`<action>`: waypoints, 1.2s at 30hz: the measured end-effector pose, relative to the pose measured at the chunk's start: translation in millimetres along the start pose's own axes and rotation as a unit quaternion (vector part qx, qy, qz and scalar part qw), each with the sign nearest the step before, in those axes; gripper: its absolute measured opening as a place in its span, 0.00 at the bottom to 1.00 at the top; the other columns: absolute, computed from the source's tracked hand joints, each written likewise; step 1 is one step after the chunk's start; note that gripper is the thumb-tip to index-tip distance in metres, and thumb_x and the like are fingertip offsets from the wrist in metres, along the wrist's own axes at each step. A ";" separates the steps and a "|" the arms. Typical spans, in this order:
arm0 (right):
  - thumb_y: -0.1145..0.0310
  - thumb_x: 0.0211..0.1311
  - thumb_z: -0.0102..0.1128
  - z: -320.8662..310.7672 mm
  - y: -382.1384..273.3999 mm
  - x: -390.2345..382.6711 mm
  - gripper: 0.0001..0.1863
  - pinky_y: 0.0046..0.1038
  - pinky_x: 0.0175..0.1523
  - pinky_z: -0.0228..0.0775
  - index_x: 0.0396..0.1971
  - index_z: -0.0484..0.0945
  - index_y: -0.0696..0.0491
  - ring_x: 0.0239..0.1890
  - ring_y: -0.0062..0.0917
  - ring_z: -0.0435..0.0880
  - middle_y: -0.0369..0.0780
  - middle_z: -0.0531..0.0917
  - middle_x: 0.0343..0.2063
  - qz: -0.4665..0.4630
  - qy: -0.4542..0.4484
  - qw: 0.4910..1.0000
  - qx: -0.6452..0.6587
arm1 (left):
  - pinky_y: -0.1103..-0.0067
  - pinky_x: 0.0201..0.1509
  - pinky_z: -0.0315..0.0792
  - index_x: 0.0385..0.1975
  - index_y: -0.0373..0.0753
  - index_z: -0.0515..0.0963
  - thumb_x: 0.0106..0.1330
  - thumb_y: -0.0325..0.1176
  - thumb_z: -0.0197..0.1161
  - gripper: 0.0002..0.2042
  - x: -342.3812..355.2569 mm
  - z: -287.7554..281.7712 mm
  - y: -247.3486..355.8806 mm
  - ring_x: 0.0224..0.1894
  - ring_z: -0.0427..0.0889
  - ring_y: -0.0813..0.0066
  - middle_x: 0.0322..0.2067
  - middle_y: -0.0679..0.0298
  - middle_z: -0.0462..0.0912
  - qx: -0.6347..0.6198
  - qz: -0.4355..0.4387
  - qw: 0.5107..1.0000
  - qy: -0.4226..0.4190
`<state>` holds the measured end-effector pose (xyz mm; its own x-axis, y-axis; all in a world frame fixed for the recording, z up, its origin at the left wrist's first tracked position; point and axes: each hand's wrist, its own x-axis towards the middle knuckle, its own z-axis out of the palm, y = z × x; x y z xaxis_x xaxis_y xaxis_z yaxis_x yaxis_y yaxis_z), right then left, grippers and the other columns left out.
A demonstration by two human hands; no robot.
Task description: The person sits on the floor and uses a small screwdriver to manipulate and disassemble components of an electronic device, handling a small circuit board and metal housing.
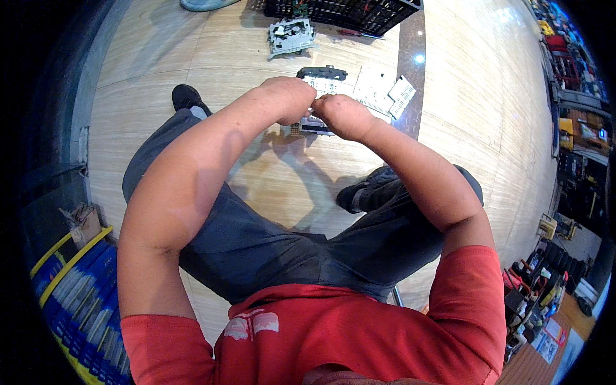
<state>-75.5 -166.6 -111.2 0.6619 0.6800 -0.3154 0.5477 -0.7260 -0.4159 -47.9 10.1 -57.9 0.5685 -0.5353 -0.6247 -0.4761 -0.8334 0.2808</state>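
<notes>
An opened electronic unit (323, 74) with a black front piece and a pale metal inside lies on the floor. Over its middle, my left hand (292, 100) curls its fingers down, closed. My right hand (344, 116) meets it from the other side, fingers bent and pressed together. The two hands almost touch at the fingertips. Whatever they grip is hidden behind the fingers. Just right of the unit lie a flat white metal plate (373, 86) and a smaller slotted metal piece (402, 94).
A silver metal mechanism (290, 37) sits on the floor beyond my hands. Behind it stands a black plastic crate (378, 18), with a red-handled tool (351, 32) at its foot. Blue packages fill a yellow-edged rack (80, 269) at lower left. Crowded shelves (571, 128) line the right.
</notes>
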 end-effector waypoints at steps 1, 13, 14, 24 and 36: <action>0.66 0.67 0.52 0.9 1.0 0.7 0.09 0.43 0.48 0.77 0.39 0.79 0.54 0.42 0.46 0.85 0.48 0.85 0.37 0.010 -0.004 1.000 -0.009 | 0.61 0.53 0.76 0.47 0.38 0.79 0.66 0.38 0.65 0.14 0.5 0.2 -0.2 0.51 0.83 0.52 0.45 0.52 0.85 0.002 -0.001 1.000 0.000; 0.65 0.67 0.52 -9.5 -8.0 -3.5 0.10 0.43 0.49 0.77 0.41 0.80 0.53 0.42 0.45 0.85 0.48 0.84 0.37 -0.007 -0.001 1.000 -0.007 | 0.62 0.53 0.76 0.47 0.38 0.80 0.66 0.38 0.65 0.14 -2.0 -2.5 2.0 0.51 0.83 0.52 0.44 0.51 0.85 -0.004 -0.005 1.000 -0.005; 0.68 0.67 0.52 -9.3 -7.4 -3.7 0.10 0.43 0.49 0.76 0.42 0.78 0.55 0.41 0.46 0.84 0.48 0.83 0.36 -0.017 -0.002 1.000 -0.018 | 0.62 0.53 0.76 0.47 0.38 0.79 0.66 0.38 0.65 0.14 -1.5 -2.3 1.9 0.51 0.82 0.52 0.44 0.51 0.85 0.000 -0.006 1.000 -0.010; 0.70 0.63 0.52 -5.2 -0.7 -1.7 0.09 0.42 0.50 0.77 0.41 0.79 0.52 0.43 0.43 0.85 0.47 0.84 0.37 -0.016 -0.001 0.999 -0.042 | 0.61 0.53 0.76 0.47 0.37 0.79 0.66 0.38 0.65 0.14 1.7 1.6 -1.3 0.51 0.82 0.51 0.44 0.51 0.85 0.002 0.007 1.000 -0.006; 0.69 0.64 0.52 -2.1 -1.9 -2.9 0.09 0.43 0.47 0.78 0.40 0.78 0.52 0.42 0.44 0.86 0.48 0.86 0.36 0.004 -0.012 0.999 -0.040 | 0.61 0.53 0.76 0.47 0.38 0.79 0.66 0.38 0.65 0.14 1.9 1.2 -0.1 0.51 0.82 0.51 0.45 0.51 0.84 0.008 -0.001 1.000 -0.009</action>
<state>-77.5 -167.5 -107.7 0.6544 0.6753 -0.3401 0.5815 -0.7370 -0.3445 -47.7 9.3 -60.0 0.5572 -0.5305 -0.6388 -0.4852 -0.8323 0.2680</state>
